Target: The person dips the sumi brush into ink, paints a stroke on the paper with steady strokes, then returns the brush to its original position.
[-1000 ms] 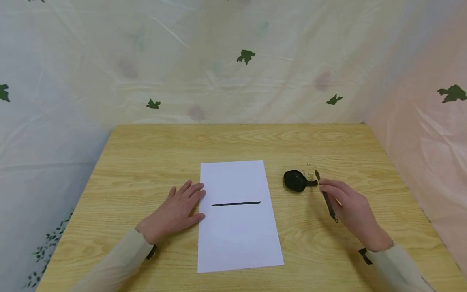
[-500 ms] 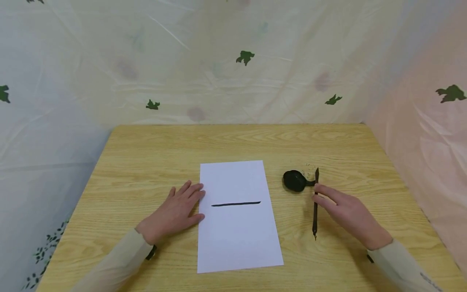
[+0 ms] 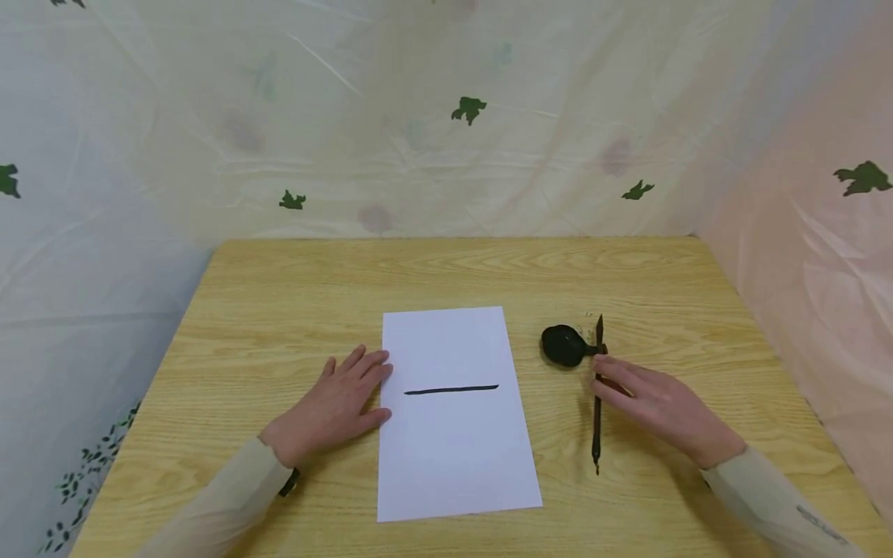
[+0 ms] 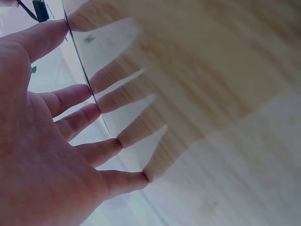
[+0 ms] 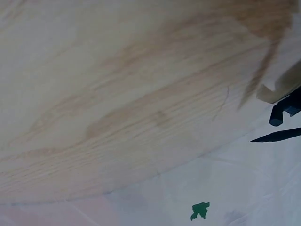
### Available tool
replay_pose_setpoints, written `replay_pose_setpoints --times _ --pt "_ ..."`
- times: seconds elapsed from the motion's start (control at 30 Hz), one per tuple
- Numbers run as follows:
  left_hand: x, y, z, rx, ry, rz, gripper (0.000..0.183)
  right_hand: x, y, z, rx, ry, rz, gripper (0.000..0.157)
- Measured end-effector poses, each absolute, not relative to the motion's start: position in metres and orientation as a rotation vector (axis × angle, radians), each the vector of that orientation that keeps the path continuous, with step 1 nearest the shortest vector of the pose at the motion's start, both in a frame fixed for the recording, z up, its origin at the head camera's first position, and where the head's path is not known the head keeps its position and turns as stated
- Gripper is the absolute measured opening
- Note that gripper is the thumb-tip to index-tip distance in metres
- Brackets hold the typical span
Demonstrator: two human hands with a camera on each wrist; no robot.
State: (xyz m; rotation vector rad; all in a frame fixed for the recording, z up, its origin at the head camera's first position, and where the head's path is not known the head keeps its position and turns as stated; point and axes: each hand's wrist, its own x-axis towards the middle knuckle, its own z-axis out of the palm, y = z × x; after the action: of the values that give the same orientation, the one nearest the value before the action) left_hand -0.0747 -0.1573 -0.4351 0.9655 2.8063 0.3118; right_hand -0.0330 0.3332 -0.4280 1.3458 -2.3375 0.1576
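Observation:
A writing brush point(image 3: 597, 422), dark with a pointed tip, is pinched between the thumb and fingers of my right hand point(image 3: 659, 403). Its tip faces the back of the table, and its shaft overlaps the short handle of a black ink dish point(image 3: 563, 346) in the head view. In the right wrist view only the brush tip point(image 5: 276, 136) and a dark piece of the dish point(image 5: 278, 115) show, at the right edge. Fingers spread, my left hand point(image 3: 331, 407) rests with its fingertips on the left edge of a white sheet of paper point(image 3: 453, 457). One black horizontal stroke point(image 3: 452, 390) crosses the sheet.
The wood-grain table point(image 3: 279, 287) is bordered by pale hanging sheets point(image 3: 418, 155) with green bird shapes at the back and sides. Small dark specks point(image 3: 587, 329) lie beside the dish handle.
My right hand has shifted left, and the brush has swung from a slant to nearly straight, coming over the dish handle. My left hand and the paper have stayed put.

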Motion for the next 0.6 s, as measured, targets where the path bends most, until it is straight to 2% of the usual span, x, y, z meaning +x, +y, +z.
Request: replay_pose_setpoints --times 0.6 --pt "-0.075 -0.158 -0.435 0.951 2.795 0.332 0.067 -0.043 0.341 -0.441 1.41 -2.4 -0.021 0.056"
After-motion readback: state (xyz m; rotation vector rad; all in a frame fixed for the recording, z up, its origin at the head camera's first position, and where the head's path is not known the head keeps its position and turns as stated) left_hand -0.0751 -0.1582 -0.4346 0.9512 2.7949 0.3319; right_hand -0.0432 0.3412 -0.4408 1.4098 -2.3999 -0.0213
